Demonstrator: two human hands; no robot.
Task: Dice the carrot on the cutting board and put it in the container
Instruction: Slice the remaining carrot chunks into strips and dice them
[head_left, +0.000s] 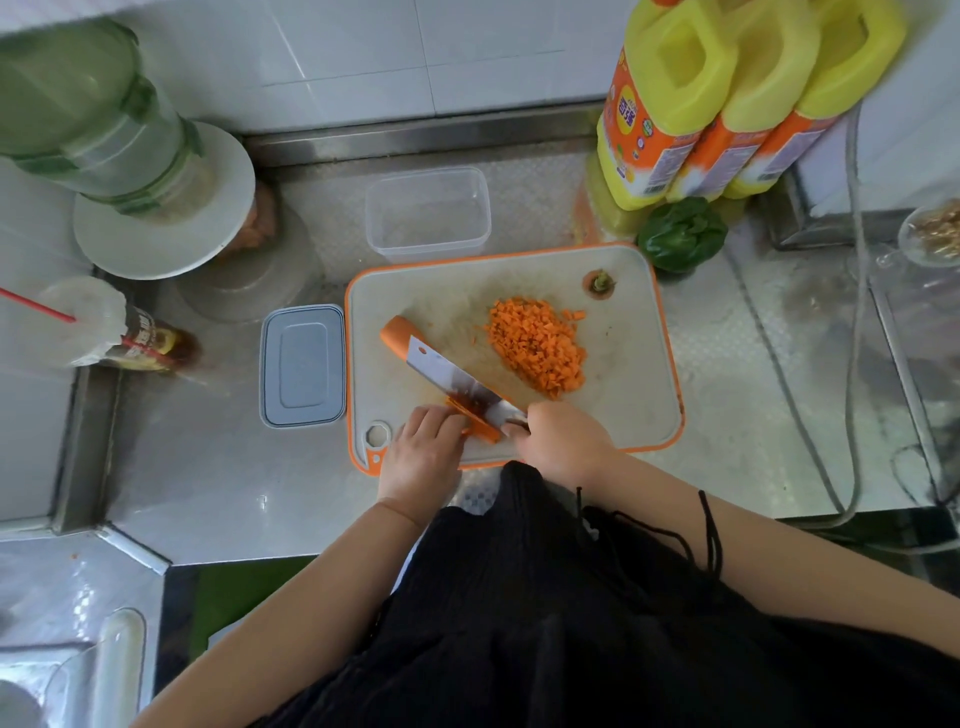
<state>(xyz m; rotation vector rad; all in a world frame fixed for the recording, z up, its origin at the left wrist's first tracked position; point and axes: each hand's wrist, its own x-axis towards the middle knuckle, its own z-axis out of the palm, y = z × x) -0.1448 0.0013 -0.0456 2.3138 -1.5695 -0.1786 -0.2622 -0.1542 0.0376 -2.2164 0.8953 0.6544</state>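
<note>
A white cutting board with an orange rim lies on the steel counter. On its middle sits a pile of diced carrot. Near the board's front edge my left hand presses down on a bundle of carrot strips. My right hand grips the handle of a knife whose blade, tipped in orange, lies across those strips. A cut carrot top rests at the board's far right corner. The clear plastic container stands empty just behind the board.
The container's grey lid lies left of the board. Yellow oil jugs and a green pepper stand at the back right. A white plate under a green bottle and a sauce bottle are at the left. Cables run along the right.
</note>
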